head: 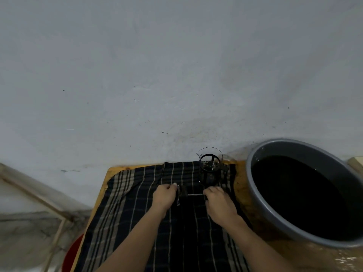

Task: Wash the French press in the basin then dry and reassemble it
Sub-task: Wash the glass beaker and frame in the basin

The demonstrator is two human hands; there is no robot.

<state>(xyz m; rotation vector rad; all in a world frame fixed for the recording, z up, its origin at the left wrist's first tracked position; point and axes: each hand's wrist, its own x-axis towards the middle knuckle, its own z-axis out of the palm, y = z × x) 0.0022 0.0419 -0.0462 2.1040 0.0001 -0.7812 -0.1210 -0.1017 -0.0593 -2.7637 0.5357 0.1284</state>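
The glass French press carafe (209,163) stands upright on a dark striped cloth (137,203) at the far side of the table, apart from both hands. Just in front of it, the plunger lies sideways above the cloth. My left hand (164,195) grips the plunger's round filter disc (178,195) at its left end. My right hand (218,201) is closed around the other end of the thin metal plunger rod (195,194); the lid is hidden under that hand.
A large grey basin (255,163) holding dark water sits on the wooden table (240,185) at the right. A grey wall rises behind. To the left are a wooden frame (39,193) and a red object (71,254) below the table edge.
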